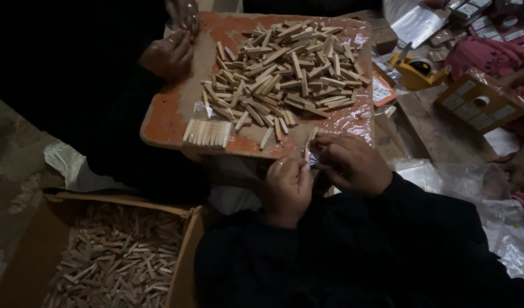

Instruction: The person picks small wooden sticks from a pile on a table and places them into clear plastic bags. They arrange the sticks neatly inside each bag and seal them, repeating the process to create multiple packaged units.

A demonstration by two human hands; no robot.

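Note:
My left hand [286, 187] and my right hand [348, 162] meet at the near edge of an orange tray [166, 117]. Between the fingers of both hands is a small wooden stick [309, 149] with a bit of clear plastic wrap, partly hidden. A large heap of short wooden sticks [284, 74] covers the tray. A neat row of sticks [207, 133] lies at the tray's near left edge. Another person's hands [172, 48] work at the tray's far left corner.
A cardboard box [182, 251] full of wooden sticks stands at the lower left. A yellow tape dispenser [417, 69], small cartons [478, 101] and clear plastic bags [461, 182] lie to the right. A third person's arm [516, 74] shows at the right edge.

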